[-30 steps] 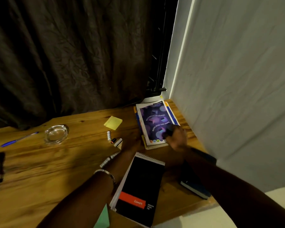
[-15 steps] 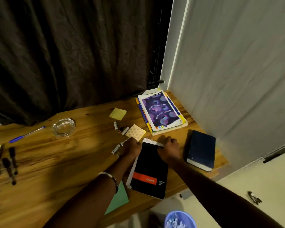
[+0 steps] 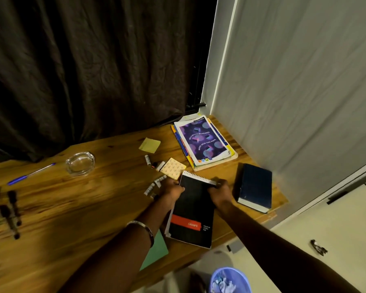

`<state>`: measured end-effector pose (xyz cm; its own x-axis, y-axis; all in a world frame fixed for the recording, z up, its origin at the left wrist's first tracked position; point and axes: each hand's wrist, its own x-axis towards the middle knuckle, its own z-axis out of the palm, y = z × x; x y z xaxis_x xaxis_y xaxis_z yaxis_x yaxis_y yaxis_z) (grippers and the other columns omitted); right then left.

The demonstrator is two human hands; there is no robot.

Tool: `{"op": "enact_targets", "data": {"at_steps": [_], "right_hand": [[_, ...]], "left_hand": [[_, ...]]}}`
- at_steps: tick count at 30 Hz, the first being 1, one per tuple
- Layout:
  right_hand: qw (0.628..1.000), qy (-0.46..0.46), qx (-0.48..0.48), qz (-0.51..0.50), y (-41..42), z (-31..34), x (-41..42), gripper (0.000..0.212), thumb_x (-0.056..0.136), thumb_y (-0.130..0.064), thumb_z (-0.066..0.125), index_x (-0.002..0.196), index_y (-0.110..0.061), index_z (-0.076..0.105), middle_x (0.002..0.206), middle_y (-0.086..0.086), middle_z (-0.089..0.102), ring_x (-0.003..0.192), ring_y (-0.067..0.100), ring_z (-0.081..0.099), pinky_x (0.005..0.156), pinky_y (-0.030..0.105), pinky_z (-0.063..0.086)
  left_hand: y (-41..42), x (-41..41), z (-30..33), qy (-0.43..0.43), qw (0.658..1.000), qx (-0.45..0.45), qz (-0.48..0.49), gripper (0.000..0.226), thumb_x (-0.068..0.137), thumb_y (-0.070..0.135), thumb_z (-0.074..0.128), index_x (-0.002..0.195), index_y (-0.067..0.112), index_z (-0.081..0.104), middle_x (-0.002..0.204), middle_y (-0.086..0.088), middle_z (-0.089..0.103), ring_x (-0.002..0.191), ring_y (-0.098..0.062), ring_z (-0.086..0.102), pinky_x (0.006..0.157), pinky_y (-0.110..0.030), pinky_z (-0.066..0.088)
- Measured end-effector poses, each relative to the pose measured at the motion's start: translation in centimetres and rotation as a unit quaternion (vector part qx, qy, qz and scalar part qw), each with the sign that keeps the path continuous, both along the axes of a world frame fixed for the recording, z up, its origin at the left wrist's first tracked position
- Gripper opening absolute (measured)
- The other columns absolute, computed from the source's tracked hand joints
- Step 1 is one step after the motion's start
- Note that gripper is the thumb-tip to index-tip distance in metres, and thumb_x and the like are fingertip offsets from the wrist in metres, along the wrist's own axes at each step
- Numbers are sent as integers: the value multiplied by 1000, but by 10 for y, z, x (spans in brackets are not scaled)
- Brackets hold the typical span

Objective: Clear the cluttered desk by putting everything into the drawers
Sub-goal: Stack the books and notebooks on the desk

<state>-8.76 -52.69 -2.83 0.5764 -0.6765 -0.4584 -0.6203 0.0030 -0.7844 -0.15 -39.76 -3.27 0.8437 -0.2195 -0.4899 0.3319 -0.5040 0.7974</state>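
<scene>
Firmly, left hand [image 3: 172, 187] and right hand [image 3: 220, 190] grip the black spiral notepad [image 3: 192, 216].

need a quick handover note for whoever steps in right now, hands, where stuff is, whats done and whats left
Left hand and right hand both grip the top, spiral-bound end of the black spiral pad, which lies flat near the front edge of the desk.
Dark blue book lies right of the pad; stack of notebooks sits in the back corner.
Still out: glass ashtray, blue pen, yellow sticky notes, small tubes, green paper.
No drawer in view; nothing visibly stowed. Everything listed is left to put away.
</scene>
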Motion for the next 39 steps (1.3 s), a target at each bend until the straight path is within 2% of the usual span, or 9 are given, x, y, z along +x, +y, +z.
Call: {"op": "enact_targets", "data": {"at_steps": [4,8,13,16,19,24,31,35,39], "right_hand": [[999,-39,22,-7,-1,3,0,51,92,-8,55,138,-26,40,133,7,51,119,28,55,96,45,52],[998,-24,30,-47,-4,10,6,46,94,-29,58,137,-20,45,131,9,54,117,28,54,98,46,49],[998,-11,65,-11,-8,17,15,43,94,-38,55,130,-16,53,128,11,58,113,30,56,97,43,49],[995,-35,87,-15,-12,26,27,39,93,-33,57,129,-19,51,126,10,58,110,29,58,91,42,52],[991,-91,97,-24,-24,31,42,37,93,-21,59,129,-18,51,123,8,60,106,26,60,90,42,53],[988,-148,40,-22,-56,49,69,38,91,-6,54,128,-15,50,121,6,59,106,24,59,82,35,53],[991,-128,-34,8,-103,66,122,35,93,-2,48,125,-12,57,119,5,58,107,24,55,85,28,46],[992,-98,-21,72,-123,64,144,31,93,-7,51,120,-15,62,121,7,63,104,25,60,88,39,55],[988,-112,-6,104,-129,67,150,27,96,-4,47,118,-13,60,104,1,60,79,12,57,63,25,49]], "left_hand": [[-3,4,4,6,999,-35,-3,32,88,-3,57,120,-6,59,126,-21,60,115,-36,58,96,-38,47],[-2,15,11,72,988,-135,27,18,89,-8,54,105,-5,61,102,-18,63,80,-30,62,74,-38,52],[-14,33,30,102,977,-184,39,36,96,-3,45,132,-4,47,132,-23,53,110,-37,56,104,-51,40],[-21,43,41,96,965,-230,75,38,97,-3,42,134,-4,45,134,-23,51,108,-35,56,97,-45,42],[-28,52,51,96,950,-282,94,39,97,-3,38,136,-5,42,138,-28,46,81,-26,59,91,-44,41],[-53,62,61,97,954,-273,82,38,95,1,40,132,9,47,128,-12,55,115,-30,55,83,-32,46],[-75,70,60,42,970,-238,32,42,93,1,42,133,11,44,120,-14,55,106,-30,52,82,-31,47],[-81,86,56,9,969,-245,38,16,92,3,49,107,0,53,80,-5,49,88,-28,48,65,-22,42],[-83,90,58,5,963,-264,46,21,98,0,41,88,16,51,88,2,51,85,-13,52,69,-16,43]]}}
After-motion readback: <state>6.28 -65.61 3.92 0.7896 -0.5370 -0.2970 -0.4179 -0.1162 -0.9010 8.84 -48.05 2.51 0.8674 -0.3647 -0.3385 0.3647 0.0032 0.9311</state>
